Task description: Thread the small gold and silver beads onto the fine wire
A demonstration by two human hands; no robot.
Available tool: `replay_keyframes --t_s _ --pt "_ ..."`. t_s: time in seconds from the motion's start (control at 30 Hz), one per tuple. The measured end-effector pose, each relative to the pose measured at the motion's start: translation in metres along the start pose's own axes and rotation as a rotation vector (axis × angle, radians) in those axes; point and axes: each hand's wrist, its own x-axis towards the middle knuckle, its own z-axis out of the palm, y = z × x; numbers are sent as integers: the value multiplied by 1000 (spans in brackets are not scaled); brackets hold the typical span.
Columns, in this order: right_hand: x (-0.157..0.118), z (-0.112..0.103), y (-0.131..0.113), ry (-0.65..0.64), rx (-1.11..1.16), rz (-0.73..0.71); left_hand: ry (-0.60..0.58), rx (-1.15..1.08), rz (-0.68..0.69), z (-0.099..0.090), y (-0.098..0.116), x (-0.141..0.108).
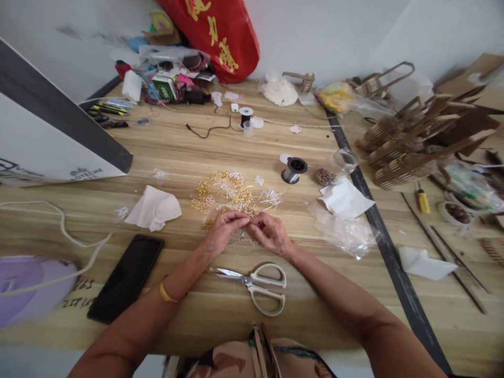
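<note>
My left hand and my right hand meet at the fingertips over the wooden table, each pinched. Whatever lies between their fingers is too small to make out. Just beyond them spreads a pile of gold and silver beads and rings. Thin white pieces lie to the right of the pile. More small silver bits show beneath my hands. White-handled scissors rest nearer to me, their blades partly apart and pointing left.
A black phone and white tissue lie left. A wire spool, a bag of beads, a clear plastic bag and small woven baskets are right. A red bag stands at the back.
</note>
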Motion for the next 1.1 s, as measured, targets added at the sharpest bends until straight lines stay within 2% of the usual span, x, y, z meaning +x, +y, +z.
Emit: replay_keyframes --t_s 0.4,1.1 --pt "-3 2 3 -1 22 21 -50 -7 -3 0 -1 -1" --pt "-2 1 0 6 64 38 -34 -88 -29 2 0 -1"
